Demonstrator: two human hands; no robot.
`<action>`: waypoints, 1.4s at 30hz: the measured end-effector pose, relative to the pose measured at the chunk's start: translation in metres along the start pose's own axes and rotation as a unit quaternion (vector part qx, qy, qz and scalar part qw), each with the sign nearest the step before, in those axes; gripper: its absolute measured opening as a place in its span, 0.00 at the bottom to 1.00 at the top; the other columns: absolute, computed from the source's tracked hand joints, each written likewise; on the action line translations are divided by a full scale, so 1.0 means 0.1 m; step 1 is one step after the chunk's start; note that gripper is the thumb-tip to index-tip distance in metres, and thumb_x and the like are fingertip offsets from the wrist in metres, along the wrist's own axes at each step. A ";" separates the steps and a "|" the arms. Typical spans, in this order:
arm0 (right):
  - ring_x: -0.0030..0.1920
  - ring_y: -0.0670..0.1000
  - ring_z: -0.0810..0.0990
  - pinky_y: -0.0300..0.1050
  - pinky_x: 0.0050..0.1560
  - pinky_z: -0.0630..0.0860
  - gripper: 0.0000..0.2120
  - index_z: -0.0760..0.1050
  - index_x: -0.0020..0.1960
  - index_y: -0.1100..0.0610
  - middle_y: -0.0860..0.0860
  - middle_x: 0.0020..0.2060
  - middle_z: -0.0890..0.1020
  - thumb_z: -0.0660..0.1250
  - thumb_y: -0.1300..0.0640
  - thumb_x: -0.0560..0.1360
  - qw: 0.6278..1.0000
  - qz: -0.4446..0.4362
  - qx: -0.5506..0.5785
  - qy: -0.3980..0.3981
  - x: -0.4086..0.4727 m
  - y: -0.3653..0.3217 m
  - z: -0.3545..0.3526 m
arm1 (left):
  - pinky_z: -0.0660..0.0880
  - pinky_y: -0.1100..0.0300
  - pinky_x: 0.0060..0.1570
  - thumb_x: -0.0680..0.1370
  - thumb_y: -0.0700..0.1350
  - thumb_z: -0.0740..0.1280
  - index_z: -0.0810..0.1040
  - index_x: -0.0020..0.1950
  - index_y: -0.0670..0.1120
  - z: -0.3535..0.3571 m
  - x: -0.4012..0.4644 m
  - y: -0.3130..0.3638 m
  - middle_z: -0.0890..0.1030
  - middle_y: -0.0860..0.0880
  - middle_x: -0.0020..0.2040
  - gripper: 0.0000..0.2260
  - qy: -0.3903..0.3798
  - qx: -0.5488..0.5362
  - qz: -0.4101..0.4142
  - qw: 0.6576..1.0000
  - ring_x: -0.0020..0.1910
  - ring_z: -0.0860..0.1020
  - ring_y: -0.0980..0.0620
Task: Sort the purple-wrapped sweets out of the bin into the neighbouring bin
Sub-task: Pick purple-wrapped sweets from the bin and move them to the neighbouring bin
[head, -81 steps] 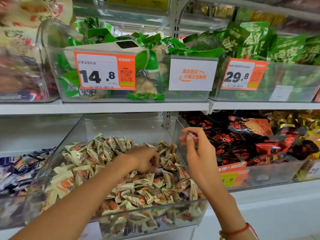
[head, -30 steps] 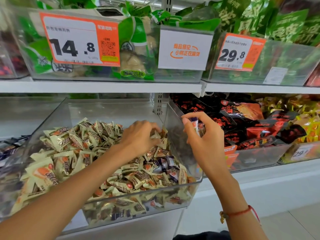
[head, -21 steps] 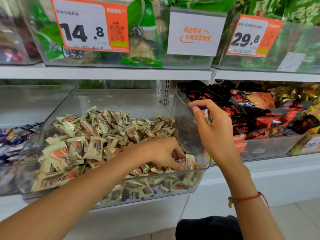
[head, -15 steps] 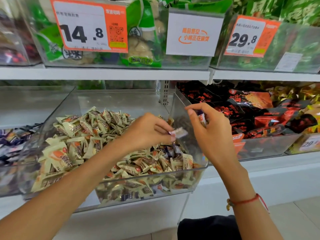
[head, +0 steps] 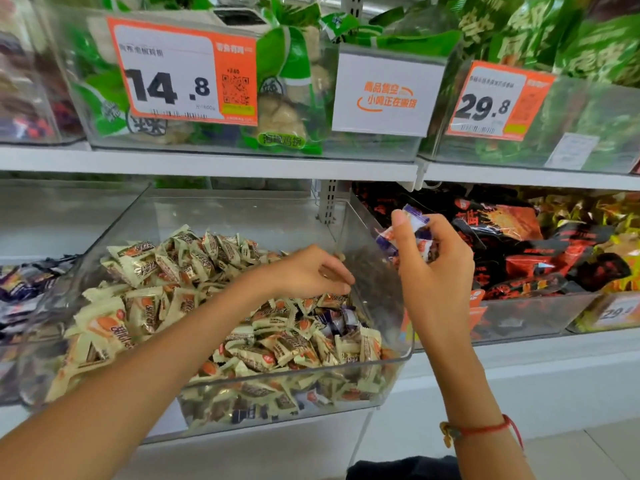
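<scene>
A clear bin point(head: 398, 360) on the lower shelf holds a heap of cream-wrapped sweets point(head: 145, 306). A few purple-wrapped sweets point(head: 337, 318) lie among them near the bin's right front corner. My left hand point(head: 311, 275) hovers just above that spot with its fingers curled downward and nothing visible in them. My right hand point(head: 436, 282) is raised over the bin's right wall and pinches a small bunch of purple-wrapped sweets point(head: 414, 223) between thumb and fingers. To the left stands the neighbouring bin point(head: 24, 296), which holds purple wrappers.
A bin of red and black snack packets point(head: 519, 251) stands directly right of the sweets bin. The shelf above point(head: 242, 164) carries bins of green packets with price cards and overhangs the work area. White shelf base and floor lie below.
My left hand lifted a purple sweet from the pile and brought it to my right hand, then dropped back over the pile without it. My right hand stayed raised and holds more sweets.
</scene>
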State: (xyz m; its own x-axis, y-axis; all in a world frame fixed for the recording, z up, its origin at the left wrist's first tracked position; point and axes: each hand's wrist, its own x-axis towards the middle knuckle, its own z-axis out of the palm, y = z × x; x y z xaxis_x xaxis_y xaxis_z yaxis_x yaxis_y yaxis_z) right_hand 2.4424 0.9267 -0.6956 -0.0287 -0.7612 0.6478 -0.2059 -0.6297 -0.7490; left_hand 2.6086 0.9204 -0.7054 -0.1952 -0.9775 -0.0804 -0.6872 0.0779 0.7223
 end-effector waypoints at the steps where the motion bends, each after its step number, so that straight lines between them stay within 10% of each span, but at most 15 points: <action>1: 0.29 0.45 0.68 0.41 0.31 0.65 0.14 0.72 0.37 0.55 0.48 0.29 0.74 0.64 0.48 0.79 1.000 0.003 -0.004 -0.002 0.00 0.00 0.01 | 0.73 0.60 0.58 0.78 0.50 0.66 0.79 0.60 0.46 0.11 0.10 -0.04 0.80 0.50 0.56 0.13 -0.033 0.066 -0.014 0.997 0.55 0.78 0.53; 5: 0.31 0.55 0.69 0.48 0.33 0.65 0.16 0.73 0.38 0.59 0.56 0.29 0.75 0.64 0.49 0.78 0.999 -0.009 -0.023 -0.026 -0.04 -0.02 0.08 | 0.69 0.59 0.41 0.79 0.52 0.64 0.77 0.61 0.47 0.42 0.27 -0.04 0.77 0.48 0.46 0.14 -0.060 0.238 -0.059 0.968 0.42 0.74 0.48; 9: 0.28 0.48 0.67 0.44 0.30 0.63 0.14 0.72 0.37 0.54 0.50 0.27 0.73 0.64 0.48 0.78 0.999 -0.018 -0.028 -0.035 -0.05 -0.03 0.12 | 0.68 0.58 0.44 0.76 0.51 0.69 0.77 0.60 0.50 0.41 0.16 0.04 0.79 0.49 0.54 0.14 0.044 0.306 -0.042 0.950 0.53 0.77 0.46; 17: 0.26 0.45 0.62 0.39 0.28 0.58 0.14 0.68 0.34 0.46 0.46 0.24 0.64 0.63 0.48 0.78 0.994 0.014 0.004 -0.105 -0.23 -0.18 0.35 | 0.76 0.69 0.50 0.74 0.48 0.72 0.82 0.53 0.55 -0.33 -1.21 0.09 0.79 0.62 0.48 0.09 0.219 -0.016 0.013 0.975 0.45 0.79 0.66; 20: 0.25 0.43 0.66 0.38 0.29 0.62 0.15 0.72 0.39 0.59 0.47 0.25 0.69 0.62 0.49 0.77 0.977 0.030 0.066 -0.199 -0.36 -0.40 0.67 | 0.75 0.73 0.42 0.76 0.45 0.69 0.82 0.50 0.55 -0.70 -1.90 -0.16 0.82 0.62 0.45 0.07 0.333 -0.100 -0.013 0.938 0.43 0.81 0.64; 26: 0.33 0.45 0.76 0.44 0.35 0.70 0.08 0.75 0.47 0.53 0.46 0.33 0.77 0.63 0.49 0.78 0.917 -0.079 0.072 -0.383 -0.61 -1.14 1.71 | 0.68 0.52 0.37 0.80 0.44 0.63 0.79 0.59 0.52 -0.98 -2.53 -1.01 0.81 0.41 0.46 0.10 0.559 0.033 -0.228 0.796 0.37 0.75 0.44; 31: 0.42 0.52 0.76 0.47 0.41 0.72 0.07 0.76 0.50 0.56 0.51 0.42 0.78 0.66 0.52 0.78 0.874 -0.222 -0.098 -0.421 -0.69 -1.29 2.71 | 0.71 0.52 0.37 0.80 0.46 0.62 0.78 0.62 0.53 -1.07 -2.53 -1.27 0.82 0.43 0.42 0.12 0.581 0.059 -0.251 0.772 0.42 0.78 0.44; 36: 0.66 0.59 0.67 0.56 0.67 0.63 0.19 0.70 0.67 0.55 0.57 0.66 0.70 0.63 0.57 0.76 0.747 -0.255 -0.278 -0.548 -0.72 -1.22 3.07 | 0.73 0.47 0.42 0.79 0.36 0.56 0.73 0.68 0.48 -0.96 -2.39 -1.49 0.79 0.37 0.56 0.19 0.457 0.083 -0.315 0.828 0.50 0.77 0.37; 42: 0.62 0.51 0.71 0.51 0.60 0.70 0.13 0.75 0.63 0.52 0.48 0.61 0.77 0.61 0.56 0.80 0.812 -0.288 -0.171 -0.479 -0.45 -1.10 2.02 | 0.72 0.55 0.32 0.79 0.38 0.59 0.77 0.64 0.51 -0.97 -2.28 -1.33 0.82 0.45 0.50 0.16 0.541 0.109 -0.263 0.791 0.36 0.77 0.45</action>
State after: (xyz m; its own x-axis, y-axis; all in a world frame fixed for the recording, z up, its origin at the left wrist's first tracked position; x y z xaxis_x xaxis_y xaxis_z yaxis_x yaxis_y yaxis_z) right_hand 2.6642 0.9989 -0.6699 0.9079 -0.2309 0.3499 -0.1799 -0.9685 -0.1722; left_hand 2.8130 1.1140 -0.7167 0.7898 -0.4728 0.3907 -0.6025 -0.4787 0.6387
